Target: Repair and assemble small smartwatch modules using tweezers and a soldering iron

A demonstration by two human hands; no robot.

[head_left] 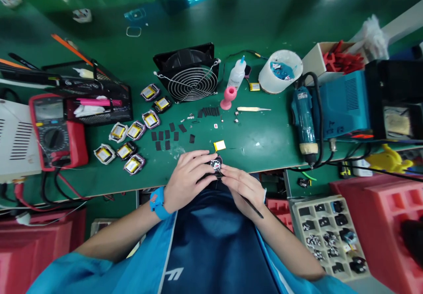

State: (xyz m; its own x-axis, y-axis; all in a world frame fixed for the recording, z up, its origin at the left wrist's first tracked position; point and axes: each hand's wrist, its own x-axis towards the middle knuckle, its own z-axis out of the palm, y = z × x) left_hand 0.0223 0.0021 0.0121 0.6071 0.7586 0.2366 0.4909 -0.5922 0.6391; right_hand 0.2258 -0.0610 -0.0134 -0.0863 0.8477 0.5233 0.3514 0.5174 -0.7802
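Observation:
At the front edge of the green bench, my left hand (191, 175) has its fingers closed around a small dark watch-like device (216, 164). A round area with white and red parts shows inside the device. My right hand (244, 186) pinches a slim black tool that looks like tweezers (254, 207). Its rear end sticks out below the palm, and its tip is at the device, mostly hidden by fingers. Just beyond the device lies a yellow-and-silver battery (219, 145). Small black pads (167, 135) are spread out to the left.
Several open watch casings with batteries (135, 130) lie left, near a red multimeter (53, 131). A black fan (188, 76), white bottle (237, 73), pink holder (228, 98) and white tub (280, 71) stand behind. An electric screwdriver (304, 122) hangs right, above a parts tray (330, 236).

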